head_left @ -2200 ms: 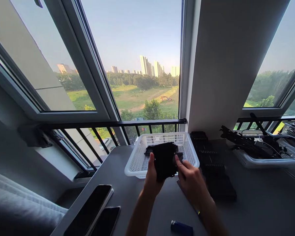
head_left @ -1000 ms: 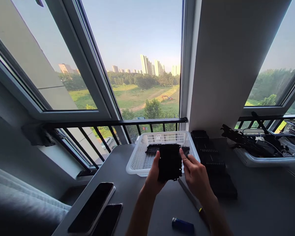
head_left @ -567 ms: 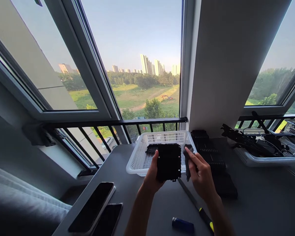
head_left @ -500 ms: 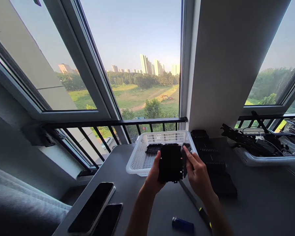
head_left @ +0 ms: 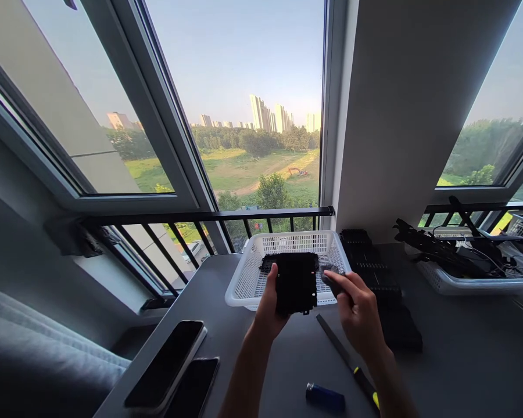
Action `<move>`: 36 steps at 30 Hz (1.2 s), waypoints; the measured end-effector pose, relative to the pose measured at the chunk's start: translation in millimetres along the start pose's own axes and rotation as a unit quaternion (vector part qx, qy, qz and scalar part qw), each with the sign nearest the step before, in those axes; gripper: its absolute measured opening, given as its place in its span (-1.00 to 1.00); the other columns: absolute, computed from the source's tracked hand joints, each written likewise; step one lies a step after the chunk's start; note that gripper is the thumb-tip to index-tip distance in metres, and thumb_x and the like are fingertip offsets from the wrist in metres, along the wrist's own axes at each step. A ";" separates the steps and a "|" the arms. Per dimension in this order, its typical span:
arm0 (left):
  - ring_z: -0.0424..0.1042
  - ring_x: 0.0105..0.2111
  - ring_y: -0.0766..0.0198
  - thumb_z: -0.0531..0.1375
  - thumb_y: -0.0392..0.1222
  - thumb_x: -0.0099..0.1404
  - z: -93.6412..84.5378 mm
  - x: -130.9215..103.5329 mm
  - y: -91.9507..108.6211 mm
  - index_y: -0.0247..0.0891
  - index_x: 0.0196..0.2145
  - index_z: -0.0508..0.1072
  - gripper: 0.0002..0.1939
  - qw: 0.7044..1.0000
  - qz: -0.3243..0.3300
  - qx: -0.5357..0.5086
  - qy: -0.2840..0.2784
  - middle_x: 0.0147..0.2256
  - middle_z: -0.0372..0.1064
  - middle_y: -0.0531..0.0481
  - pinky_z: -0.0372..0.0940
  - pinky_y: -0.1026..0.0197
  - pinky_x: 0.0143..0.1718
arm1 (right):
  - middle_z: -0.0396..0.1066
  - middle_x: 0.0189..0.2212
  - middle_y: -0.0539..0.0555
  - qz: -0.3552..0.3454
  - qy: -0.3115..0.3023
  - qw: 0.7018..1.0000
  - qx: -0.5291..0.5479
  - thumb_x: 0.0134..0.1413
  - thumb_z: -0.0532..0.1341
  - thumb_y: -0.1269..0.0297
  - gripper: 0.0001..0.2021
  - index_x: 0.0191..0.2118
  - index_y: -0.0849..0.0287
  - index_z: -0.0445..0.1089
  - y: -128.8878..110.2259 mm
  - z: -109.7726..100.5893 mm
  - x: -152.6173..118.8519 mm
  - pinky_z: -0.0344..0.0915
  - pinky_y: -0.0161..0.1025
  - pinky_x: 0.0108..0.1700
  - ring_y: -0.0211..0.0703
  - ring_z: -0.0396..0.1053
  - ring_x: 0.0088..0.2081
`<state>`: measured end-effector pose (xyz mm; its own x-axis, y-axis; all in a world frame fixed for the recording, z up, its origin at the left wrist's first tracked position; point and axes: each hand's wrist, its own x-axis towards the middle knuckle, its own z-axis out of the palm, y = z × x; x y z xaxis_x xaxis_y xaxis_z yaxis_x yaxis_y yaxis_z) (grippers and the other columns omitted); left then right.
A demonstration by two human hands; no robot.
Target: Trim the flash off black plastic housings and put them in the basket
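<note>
My left hand (head_left: 271,305) grips a flat black plastic part (head_left: 295,283) by its left edge, thumb on its face, over the front of a white basket (head_left: 239,298). Just right of that part, my right hand (head_left: 359,305) pinches a dark grey cloth-like piece (head_left: 331,276), with a narrow gap between the two. Another black part (head_left: 268,261) lies in the basket, partly hidden behind the held one. Below the hands, a file-like tool (head_left: 335,342) with a black and yellow handle rests on the grey table (head_left: 287,366), near a blue lighter (head_left: 325,398).
Two phones, one (head_left: 168,366) on a pale case or box and another (head_left: 194,386), lie at the left. Black parts (head_left: 401,328) line the table right of the basket. Farther right, a white tray (head_left: 457,285) holds black pieces and cables. A black railing (head_left: 200,217) runs behind.
The black part in my left hand has shifted slightly left and up. My right hand has moved right, and the grey piece has come away from the part's right edge.
</note>
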<state>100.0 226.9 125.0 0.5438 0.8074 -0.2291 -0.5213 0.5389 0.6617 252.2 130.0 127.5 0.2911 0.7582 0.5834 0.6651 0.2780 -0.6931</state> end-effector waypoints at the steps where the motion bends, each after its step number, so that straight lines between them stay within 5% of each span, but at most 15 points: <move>1: 0.57 -0.21 0.03 0.04 0.16 0.34 2.9 -1.4 -2.4 -0.37 0.21 0.27 -0.35 1.000 -0.015 0.012 -0.005 -0.15 0.55 -0.24 0.44 0.07 -0.13 | 0.38 -0.21 0.12 0.009 0.013 1.000 -0.007 0.15 -0.02 0.50 -0.52 0.14 0.10 0.36 2.4 2.5 1.0 0.34 -0.21 -0.20 -0.13 0.35 -0.22; 7: 0.55 -0.15 0.04 0.04 0.12 0.36 11.0 -2.6 -7.1 -0.36 0.20 0.29 -0.39 1.000 -0.007 -0.010 -0.003 -0.11 0.54 -0.21 0.37 0.06 0.00 | 0.33 -0.10 0.17 0.016 -0.082 0.994 -0.070 0.19 -0.08 0.52 -0.42 0.31 0.06 0.13 7.4 15.7 1.4 0.34 -0.15 -0.11 -0.07 0.35 -0.12; 10: 0.57 -0.21 0.07 0.03 0.11 0.37 7.1 0.7 -0.4 -0.35 0.23 0.25 -0.39 0.998 0.043 -0.036 0.025 -0.14 0.56 -0.19 0.39 0.07 -0.03 | 0.38 -0.22 0.11 0.002 -0.169 0.983 -0.075 0.14 -0.02 0.55 -0.46 0.19 0.06 0.32 0.4 14.1 -2.3 0.33 -0.23 -0.19 -0.13 0.38 -0.22; 12: 0.58 -0.29 0.09 0.00 0.10 0.38 4.3 1.9 4.8 -0.35 0.24 0.22 -0.39 0.997 0.059 -0.044 0.025 -0.20 0.58 -0.18 0.43 0.07 -0.10 | 0.39 -0.35 0.04 0.001 -0.195 0.978 -0.068 0.11 0.03 0.53 -0.59 -0.09 0.06 0.53 -4.0 10.3 -4.2 0.30 -0.28 -0.28 -0.19 0.37 -0.34; 15: 0.58 -0.42 0.13 -0.01 0.11 0.39 2.8 0.9 8.5 -0.33 0.23 0.24 -0.40 0.998 0.046 -0.031 0.015 -0.29 0.59 -0.15 0.46 0.11 -0.24 | 0.37 -0.44 0.03 0.018 -0.118 0.992 -0.034 0.10 0.03 0.51 -0.66 -0.42 0.13 0.54 -4.9 3.5 -4.2 0.28 -0.31 -0.33 -0.23 0.35 -0.40; 19: 0.59 -0.38 0.11 0.03 0.14 0.35 8.1 -3.6 2.7 -0.33 0.21 0.28 -0.38 1.000 0.012 0.007 0.020 -0.23 0.59 -0.19 0.47 0.12 -0.26 | 0.37 -0.23 0.11 0.028 0.031 0.999 -0.009 0.15 -0.01 0.49 -0.60 -0.04 0.12 0.49 2.9 1.8 -1.3 0.34 -0.25 -0.21 -0.15 0.38 -0.24; 22: 0.58 -0.22 0.07 0.06 0.13 0.35 15.2 -7.2 -5.1 -0.33 0.20 0.30 -0.39 1.000 -0.007 0.018 0.019 -0.13 0.56 -0.20 0.44 0.10 -0.11 | 0.31 -0.14 0.13 0.023 0.026 0.999 -0.039 0.21 -0.05 0.46 -0.49 0.24 0.06 0.25 7.6 10.3 -0.8 0.37 -0.23 -0.22 -0.15 0.37 -0.23; 26: 0.55 -0.15 0.06 0.05 0.10 0.36 21.6 -8.4 -9.8 -0.38 0.16 0.34 -0.42 1.000 0.011 -0.017 0.024 -0.17 0.57 -0.19 0.39 0.10 -0.01 | 0.29 -0.15 0.13 0.010 -0.046 0.995 -0.086 0.21 -0.05 0.48 -0.43 0.31 0.00 0.11 4.7 22.7 -3.0 0.36 -0.19 -0.15 -0.12 0.36 -0.19; 31: 0.59 -0.33 0.15 -0.03 0.06 0.41 18.5 -5.4 1.4 -0.33 0.17 0.32 -0.46 0.990 0.099 -0.060 0.079 -0.31 0.60 -0.10 0.44 0.11 -0.11 | 0.35 -0.34 0.07 -0.004 -0.140 0.986 -0.087 0.18 0.02 0.48 -0.59 0.03 0.09 0.47 -5.1 18.2 -5.1 0.31 -0.32 -0.30 -0.20 0.36 -0.35; 34: 0.59 -0.35 0.14 -0.03 0.06 0.41 13.5 -4.5 7.3 -0.32 0.19 0.30 -0.46 0.990 0.106 -0.062 0.069 -0.32 0.60 -0.10 0.46 0.10 -0.15 | 0.35 -0.40 0.06 0.012 -0.076 0.996 -0.037 0.16 0.02 0.49 -0.65 -0.27 0.13 0.58 -4.1 10.2 -4.2 0.30 -0.33 -0.33 -0.24 0.36 -0.40; 36: 0.59 -0.31 0.09 -0.01 0.09 0.39 11.4 -4.3 6.0 -0.32 0.21 0.27 -0.43 0.992 0.103 -0.047 0.055 -0.28 0.59 -0.14 0.46 0.05 -0.15 | 0.37 -0.35 0.08 0.021 0.009 1.000 -0.001 0.17 0.01 0.48 -0.64 -0.22 0.13 0.57 -0.5 6.5 -2.9 0.33 -0.31 -0.31 -0.22 0.37 -0.37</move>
<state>102.1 224.0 138.1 0.3477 0.9209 -0.1762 -0.6750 0.3763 0.6347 246.6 131.5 123.3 0.3305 0.7586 0.5615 0.6532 0.2455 -0.7163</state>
